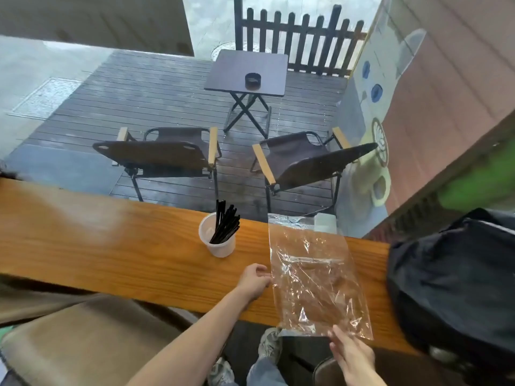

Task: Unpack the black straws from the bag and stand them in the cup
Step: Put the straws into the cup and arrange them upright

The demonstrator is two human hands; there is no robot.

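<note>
Head view: the black straws point(225, 225) stand in the cup point(218, 240) near the desk's point(111, 246) far edge. Both hands pinch the empty-looking clear bag point(312, 277), left hand point(255, 281) at its side, right hand point(349, 351) at the near corner. A careless tug could swing the bag into the cup and tip it.

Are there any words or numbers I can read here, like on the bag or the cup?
None can be read.
Clear bag: no print shows; the white patch at its top is blurred.
Cup: plain, no label seen.
Wall painting: a picture only, no letters.
Dark bag: no readable logo.
</note>
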